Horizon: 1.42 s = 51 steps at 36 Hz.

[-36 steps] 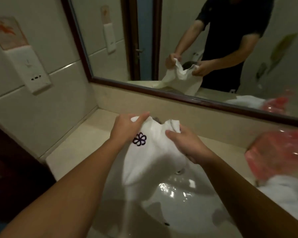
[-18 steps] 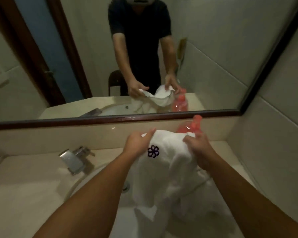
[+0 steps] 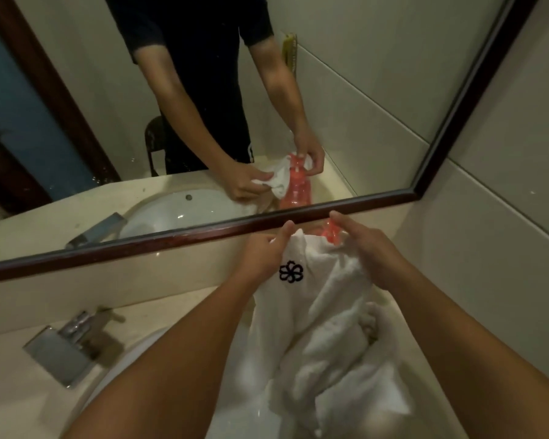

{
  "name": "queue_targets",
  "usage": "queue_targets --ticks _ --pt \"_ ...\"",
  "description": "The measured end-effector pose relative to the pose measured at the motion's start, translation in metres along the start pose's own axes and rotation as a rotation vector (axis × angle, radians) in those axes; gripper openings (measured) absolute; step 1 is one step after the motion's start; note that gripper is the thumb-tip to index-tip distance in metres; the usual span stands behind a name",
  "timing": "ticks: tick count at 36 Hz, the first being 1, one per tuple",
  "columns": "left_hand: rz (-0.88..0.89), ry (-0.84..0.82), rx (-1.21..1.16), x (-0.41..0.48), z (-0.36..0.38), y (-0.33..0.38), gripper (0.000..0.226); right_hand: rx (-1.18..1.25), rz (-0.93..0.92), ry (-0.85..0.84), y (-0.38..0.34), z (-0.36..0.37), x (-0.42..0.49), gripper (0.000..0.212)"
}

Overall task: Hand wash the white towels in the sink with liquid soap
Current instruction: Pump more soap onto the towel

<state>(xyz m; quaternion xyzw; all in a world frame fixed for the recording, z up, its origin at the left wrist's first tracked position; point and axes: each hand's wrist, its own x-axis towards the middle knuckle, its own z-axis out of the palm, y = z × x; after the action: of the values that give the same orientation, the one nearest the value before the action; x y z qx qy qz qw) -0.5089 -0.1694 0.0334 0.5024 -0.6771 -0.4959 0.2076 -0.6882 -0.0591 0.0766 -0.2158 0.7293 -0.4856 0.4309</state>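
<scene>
A white towel (image 3: 301, 299) with a dark flower emblem hangs from my left hand (image 3: 262, 253), which pinches its top edge just left of the emblem. The lower part drapes over more bunched white towel (image 3: 339, 353) at the right side of the sink (image 3: 130, 356). My right hand (image 3: 373, 253) reaches over the towel's top to the pink soap bottle (image 3: 330, 232) against the back wall. Its fingers and thumb close round the pump head, as the mirror also shows. Most of the bottle is hidden behind the towel.
A chrome faucet (image 3: 62, 351) stands on the beige counter (image 3: 29, 407) left of the basin. A dark-framed mirror (image 3: 171, 240) runs along the back, close above my hands. A tiled wall (image 3: 495, 280) closes in on the right.
My head turned right and my hands carried the towel toward the soap bottle. My right hand left the towel's edge and went to the pump. My left hand kept its hold.
</scene>
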Motion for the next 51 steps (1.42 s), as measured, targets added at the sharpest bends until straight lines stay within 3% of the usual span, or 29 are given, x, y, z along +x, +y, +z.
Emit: queue_targets --ticks 3,6,11,17,23,28,33,36,38,43,51 --pt "-0.016 0.005 -0.043 0.002 0.001 -0.006 0.074 -0.048 -0.053 0.013 0.001 -0.002 -0.004 0.057" --pt "-0.019 -0.005 -0.097 0.004 0.003 -0.009 0.083 -0.07 -0.114 0.043 0.0 -0.001 -0.007 0.054" --pt "-0.014 0.026 -0.135 0.002 0.008 -0.01 0.067 -0.08 -0.157 0.06 -0.003 -0.002 -0.006 0.044" --pt "-0.024 0.041 -0.132 -0.006 0.012 -0.007 0.078 -0.078 -0.128 0.058 0.0 -0.003 -0.002 0.042" --pt "0.0 0.067 -0.134 -0.014 0.015 -0.006 0.067 -0.117 -0.137 0.092 -0.001 0.0 -0.005 0.05" --pt "-0.025 0.043 -0.163 -0.023 0.007 -0.011 0.072 -0.134 -0.156 0.097 0.01 -0.003 -0.024 0.075" --pt "-0.04 0.092 -0.195 -0.034 -0.014 -0.021 0.066 0.042 -0.138 0.141 0.024 0.002 -0.054 0.051" --pt "-0.046 0.107 -0.21 -0.045 -0.034 -0.025 0.067 0.042 -0.198 0.097 0.027 0.021 -0.074 0.055" --pt "-0.051 0.122 -0.244 -0.052 -0.05 -0.032 0.066 0.119 -0.228 0.056 0.028 0.039 -0.086 0.036" --pt "-0.071 0.247 -0.378 -0.071 -0.098 -0.048 0.062 0.168 -0.227 -0.022 0.031 0.099 -0.097 0.013" --pt "-0.009 0.329 -0.495 -0.101 -0.141 -0.066 0.049 0.17 -0.157 -0.172 0.031 0.242 -0.113 0.015"
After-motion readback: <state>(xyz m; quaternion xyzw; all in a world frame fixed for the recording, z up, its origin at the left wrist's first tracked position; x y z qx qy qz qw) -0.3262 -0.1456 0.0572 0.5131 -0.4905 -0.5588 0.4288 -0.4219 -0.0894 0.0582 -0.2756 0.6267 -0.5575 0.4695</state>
